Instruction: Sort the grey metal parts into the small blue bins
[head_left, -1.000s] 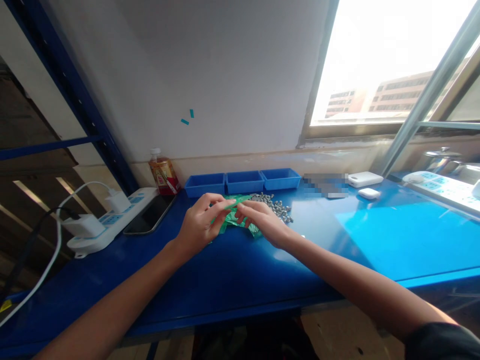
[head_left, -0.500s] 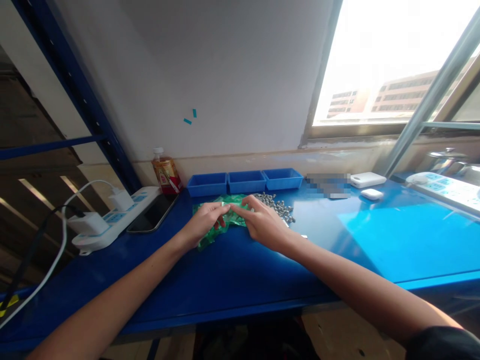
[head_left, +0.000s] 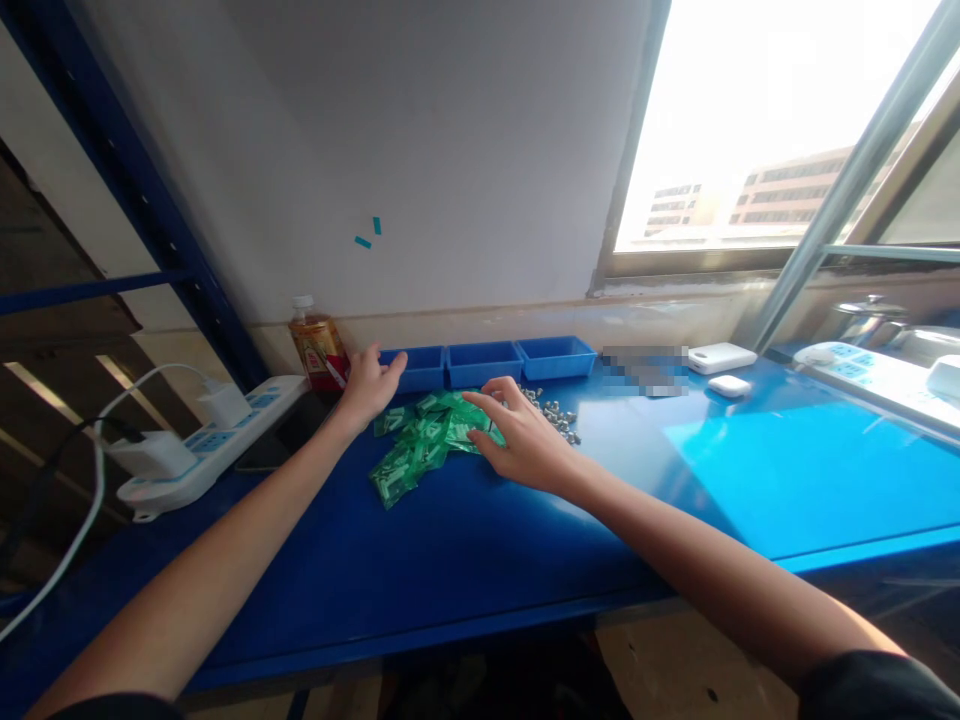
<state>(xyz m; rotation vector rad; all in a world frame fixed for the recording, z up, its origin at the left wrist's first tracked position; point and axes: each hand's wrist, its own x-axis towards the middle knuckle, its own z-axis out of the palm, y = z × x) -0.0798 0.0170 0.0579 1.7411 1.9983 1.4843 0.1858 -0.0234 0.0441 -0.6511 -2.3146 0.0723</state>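
Note:
My left hand [head_left: 369,386] is raised at the front of the left blue bin [head_left: 420,375], thumb and forefinger apart, with nothing visible between them. Over the right end of a pile of green plastic packets [head_left: 409,450] hovers my right hand [head_left: 521,440], its thumb and fingers spread. Pale pieces show through the green film. Just behind my right hand lies a heap of small grey metal parts [head_left: 559,415], partly covered by the hand.
Two more blue bins, a middle one [head_left: 484,370] and a right one [head_left: 555,358], line the wall. To the left are a bottle [head_left: 315,350], a dark phone [head_left: 274,440] and a power strip [head_left: 169,490]. White cases [head_left: 721,357] lie at the right on the blue table [head_left: 450,580].
My hands were together over the green packets. The left has moved up and left to the left bin, and the right has opened its fingers. The view has shifted slightly.

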